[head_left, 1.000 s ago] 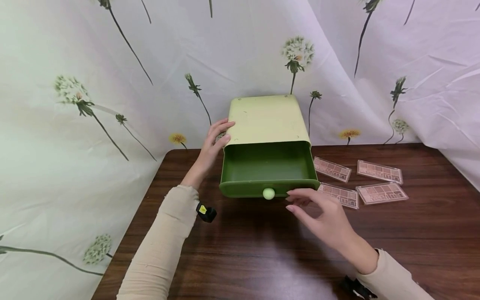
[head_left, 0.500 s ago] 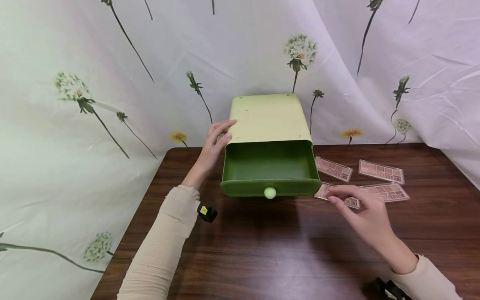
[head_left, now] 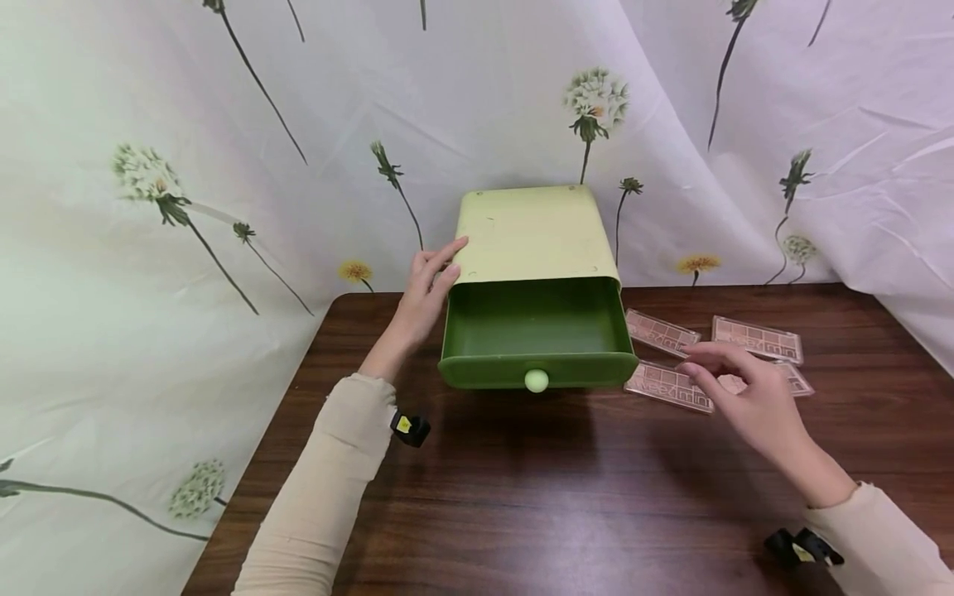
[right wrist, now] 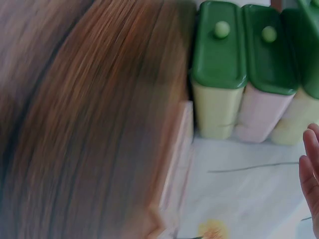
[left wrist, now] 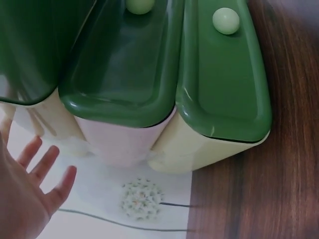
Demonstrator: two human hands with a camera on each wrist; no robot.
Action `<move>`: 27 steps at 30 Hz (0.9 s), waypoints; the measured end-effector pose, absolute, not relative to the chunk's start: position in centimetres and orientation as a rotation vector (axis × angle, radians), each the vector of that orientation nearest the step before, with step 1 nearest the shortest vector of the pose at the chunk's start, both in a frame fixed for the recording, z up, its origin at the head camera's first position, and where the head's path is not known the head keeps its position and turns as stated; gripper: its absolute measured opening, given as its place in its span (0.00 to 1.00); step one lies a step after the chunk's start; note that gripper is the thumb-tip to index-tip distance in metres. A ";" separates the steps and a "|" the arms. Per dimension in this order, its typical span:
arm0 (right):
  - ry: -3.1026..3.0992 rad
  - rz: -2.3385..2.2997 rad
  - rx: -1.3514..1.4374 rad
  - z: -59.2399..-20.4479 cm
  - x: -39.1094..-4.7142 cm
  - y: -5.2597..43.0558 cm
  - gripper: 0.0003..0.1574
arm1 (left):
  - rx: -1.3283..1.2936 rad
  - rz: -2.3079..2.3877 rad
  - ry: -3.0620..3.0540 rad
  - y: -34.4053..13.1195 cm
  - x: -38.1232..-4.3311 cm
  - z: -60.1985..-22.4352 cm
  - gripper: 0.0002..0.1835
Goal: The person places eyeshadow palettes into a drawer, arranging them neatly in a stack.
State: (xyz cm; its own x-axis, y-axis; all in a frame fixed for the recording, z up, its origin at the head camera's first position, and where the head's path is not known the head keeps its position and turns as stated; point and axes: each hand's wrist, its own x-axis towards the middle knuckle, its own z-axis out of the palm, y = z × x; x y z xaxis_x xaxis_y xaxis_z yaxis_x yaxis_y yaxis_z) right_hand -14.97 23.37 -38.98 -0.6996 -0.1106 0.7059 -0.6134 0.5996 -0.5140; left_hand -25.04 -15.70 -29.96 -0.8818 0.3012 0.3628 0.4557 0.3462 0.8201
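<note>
In the head view, a green drawer with a pale round knob stands pulled out of its cream cabinet. My left hand rests against the cabinet's upper left edge, fingertips on its top; the left wrist view has those fingers spread beside it. To the right, my right hand hovers around the eyeshadow palettes, fingers loosely bent, thumb and index tips between the front left palette and the back left palette. It partly hides the front right palette. A back right palette lies beyond.
Two lower drawers, a pink-sided middle drawer and a cream-sided bottom drawer, are pushed in below. A floral cloth hangs behind the dark wooden table.
My right hand has moved right, from near the drawer knob to over the palettes. My left hand stays on the cabinet, and the drawer remains pulled out.
</note>
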 end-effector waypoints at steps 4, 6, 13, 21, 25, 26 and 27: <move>-2.320 1.001 0.503 -39.4 -15.8 24.1 0.19 | -0.691 -1.575 -2.486 -16.0 -25.7 -30.4 0.26; -2.370 0.991 0.491 -39.6 -16.2 24.6 0.17 | -0.698 -1.575 -2.502 -16.3 -26.4 -31.1 0.26; -2.480 1.019 0.608 -40.6 -17.8 26.2 0.19 | -0.721 -1.557 -2.530 -17.0 -27.6 -32.4 0.26; -2.619 0.957 0.649 -42.1 -19.0 27.5 0.21 | -0.728 -1.559 -2.530 -17.2 -27.6 -32.3 0.27; -2.673 0.926 0.691 -42.6 -19.5 28.0 0.24 | -0.737 -1.569 -2.510 -17.2 -27.7 -32.2 0.27; -2.682 0.924 0.705 -42.7 -19.6 28.1 0.24 | -0.737 -1.572 -2.505 -17.2 -27.8 -32.2 0.27; -2.692 0.923 0.716 -42.8 -19.8 28.2 0.25 | -0.737 -1.575 -2.502 -17.3 -27.8 -32.2 0.27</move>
State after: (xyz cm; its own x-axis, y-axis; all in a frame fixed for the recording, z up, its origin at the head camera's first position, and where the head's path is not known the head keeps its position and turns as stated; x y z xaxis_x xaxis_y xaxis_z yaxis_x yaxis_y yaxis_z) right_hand -19.78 28.18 -42.84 -0.8606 -0.3784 0.3408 -0.5079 0.6862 -0.5207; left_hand -27.75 -17.26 -32.20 -0.8788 0.3475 0.3270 0.4451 0.3499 0.8243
